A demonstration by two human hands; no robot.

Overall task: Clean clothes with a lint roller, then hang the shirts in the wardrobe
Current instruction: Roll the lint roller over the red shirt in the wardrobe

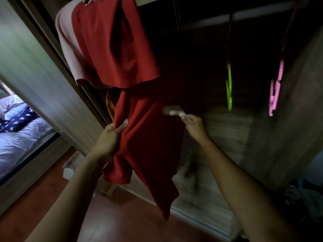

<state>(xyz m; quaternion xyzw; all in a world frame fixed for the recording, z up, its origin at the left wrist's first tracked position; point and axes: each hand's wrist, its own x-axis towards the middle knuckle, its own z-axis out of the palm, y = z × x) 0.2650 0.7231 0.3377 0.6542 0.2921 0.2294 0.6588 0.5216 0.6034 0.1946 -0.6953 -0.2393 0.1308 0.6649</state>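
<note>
While the red cotton T-shirt (pixel 139 119) hangs at the open wooden wardrobe (pixel 227 123), my left hand (pixel 108 137) pinches its side fabric taut and my right hand (pixel 194 126) grips the handle of the white lint roller (pixel 172 110), blurred against the cloth. I judge cleaning is under way. Green (pixel 229 88) and pink plastic hangers (pixel 276 91) hang empty, so hanging seems unfinished.
</note>
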